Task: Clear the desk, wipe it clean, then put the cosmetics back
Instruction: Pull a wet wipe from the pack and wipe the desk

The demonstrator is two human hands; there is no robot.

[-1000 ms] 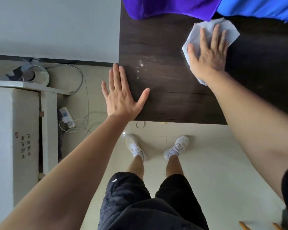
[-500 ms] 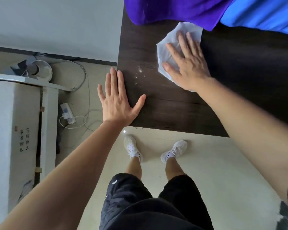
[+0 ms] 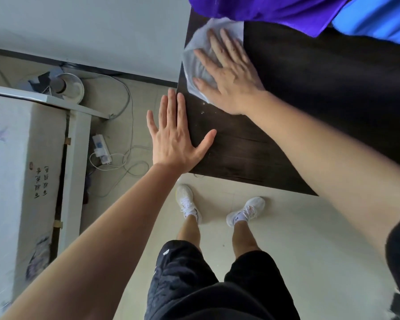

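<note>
**One wipe, two hands**

One crumpled white wipe (image 3: 197, 63) at the far left corner of the dark wood-grain desk (image 3: 310, 100), pressed under the right hand (image 3: 231, 82), fingers straight, slightly apart. Flat at the desk's left edge, the left hand (image 3: 173, 139), fingers nearly together, thumb splayed. One purple cloth (image 3: 275, 10), one blue cloth (image 3: 379, 21) behind. Black characters (image 3: 41, 181) on a white panel, unreadable.

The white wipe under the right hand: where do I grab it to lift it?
Probably pinch the wipe at its bunched free edge, left of the right hand, from above; the rest lies flat on the desk, pinned under the palm.
</note>
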